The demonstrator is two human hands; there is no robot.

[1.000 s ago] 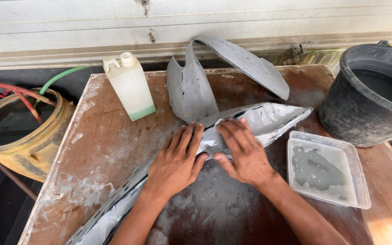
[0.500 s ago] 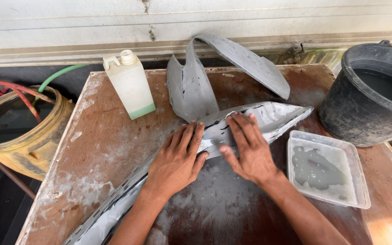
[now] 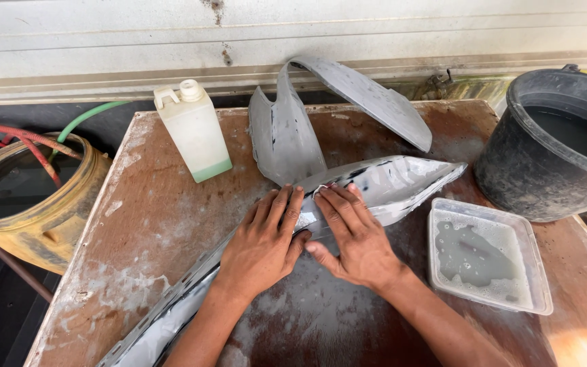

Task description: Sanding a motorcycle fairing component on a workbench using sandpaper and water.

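Flat and open, left hand [image 3: 261, 246] and right hand [image 3: 351, 234] press a long, wet grey panel [image 3: 382, 187] lying diagonally across the bench [image 3: 164, 224], well short of its edges; neither grips it.

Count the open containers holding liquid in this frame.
3: a black bucket at the table's right edge, a clear tray of soapy water beside the right hand, and a yellow drum left of the table.

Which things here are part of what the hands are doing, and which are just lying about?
In use: left hand and right hand, both flat on the long grey panel.

Lying about: curved grey panel, plastic jug, clear tray of soapy water, black tub, yellow drum, table.
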